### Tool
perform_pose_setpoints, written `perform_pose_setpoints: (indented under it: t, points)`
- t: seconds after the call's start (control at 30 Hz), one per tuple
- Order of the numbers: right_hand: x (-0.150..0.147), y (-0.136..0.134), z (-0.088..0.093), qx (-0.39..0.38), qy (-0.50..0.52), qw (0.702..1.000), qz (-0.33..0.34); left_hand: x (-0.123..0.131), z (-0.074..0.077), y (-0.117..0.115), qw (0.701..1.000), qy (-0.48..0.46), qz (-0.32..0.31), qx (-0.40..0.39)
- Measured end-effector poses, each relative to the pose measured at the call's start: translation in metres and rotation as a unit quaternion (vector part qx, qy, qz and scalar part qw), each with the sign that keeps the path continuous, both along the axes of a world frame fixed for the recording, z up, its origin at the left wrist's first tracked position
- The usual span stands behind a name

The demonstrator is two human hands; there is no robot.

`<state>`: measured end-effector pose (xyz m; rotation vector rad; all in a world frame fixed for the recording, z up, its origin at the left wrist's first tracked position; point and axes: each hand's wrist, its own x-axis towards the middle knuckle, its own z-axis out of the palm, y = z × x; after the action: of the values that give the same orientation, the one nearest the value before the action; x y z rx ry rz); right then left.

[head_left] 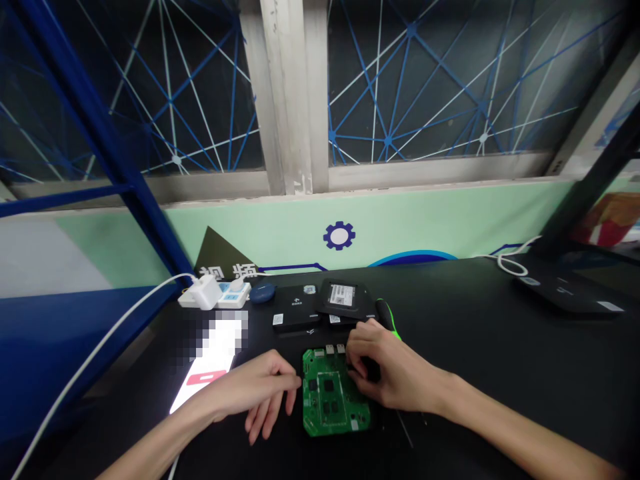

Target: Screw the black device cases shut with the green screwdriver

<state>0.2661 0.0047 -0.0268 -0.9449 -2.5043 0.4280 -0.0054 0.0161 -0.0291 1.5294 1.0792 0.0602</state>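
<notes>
A green circuit board [336,417] lies on the black table in front of me, with dark chips and metal ports along its far edge. My left hand [273,393] is at the board's left edge, thumb and forefinger by the rim, the other fingers hanging loose and apart. Over the board's upper right corner, my right hand [380,367] has its fingers curled in. Whatever may be between those fingertips is hidden. Beyond that hand lies a tool with a black and green handle [387,316], partly covered by it.
Behind the board are two black boxes, one [296,307] beside another with a labelled black cover [345,298] on top. A lit phone [210,360], a power strip [235,295] and a white cable [100,347] are leftward. Another black device [567,293] lies far right.
</notes>
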Motion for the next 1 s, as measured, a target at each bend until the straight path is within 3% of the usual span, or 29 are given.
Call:
perform_pose_setpoints:
  t: [0.63,1.0]
  points:
    - [-0.002,0.002,0.000,-0.001,-0.017,1.000,-0.009,-0.003,-0.004,0.002,1.000,-0.022,0.006,0.004]
    - [0.007,0.004,0.011,0.034,0.037,0.998,-0.040,-0.005,-0.002,0.002,1.000,-0.028,-0.003,0.008]
